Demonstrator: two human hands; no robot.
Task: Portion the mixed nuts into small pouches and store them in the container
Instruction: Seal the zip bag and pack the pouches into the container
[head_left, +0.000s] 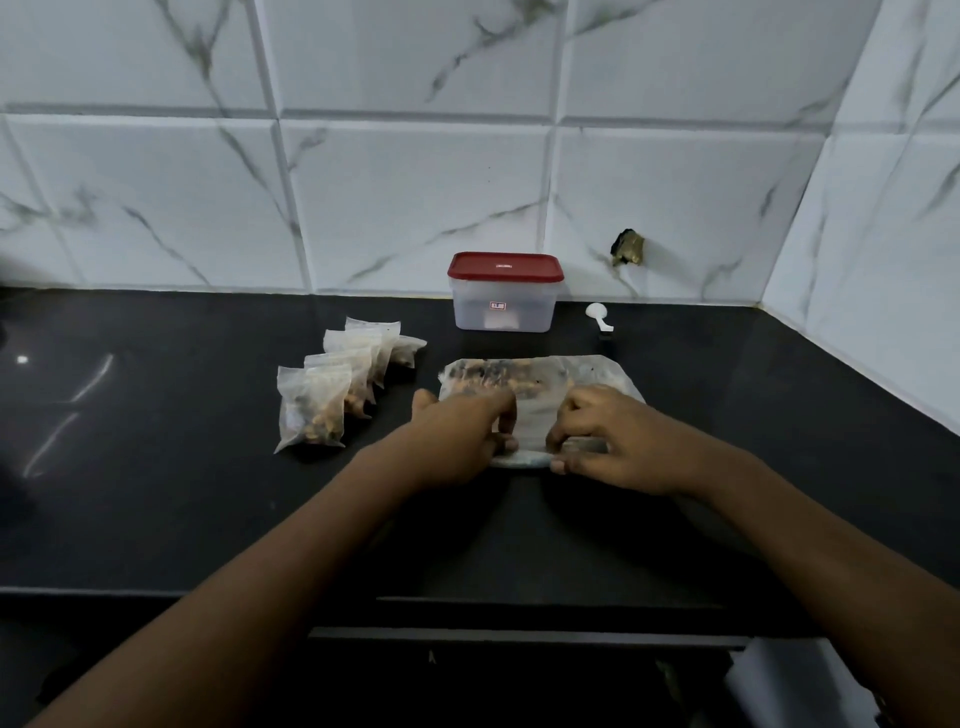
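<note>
A large clear bag of mixed nuts (514, 382) lies flat on the black counter (156, 493), its nuts bunched at the far end. My left hand (462, 436) and my right hand (605, 441) both pinch the bag's near edge, fingers curled onto the plastic. Several small filled pouches (332, 395) lie in an overlapping row to the left of the bag. Behind the bag stands the clear container (503, 306) with its red lid on.
A white plastic scoop (598, 317) lies to the right of the container by the tiled wall. The wall turns a corner at the right. The counter's front edge runs just below my forearms.
</note>
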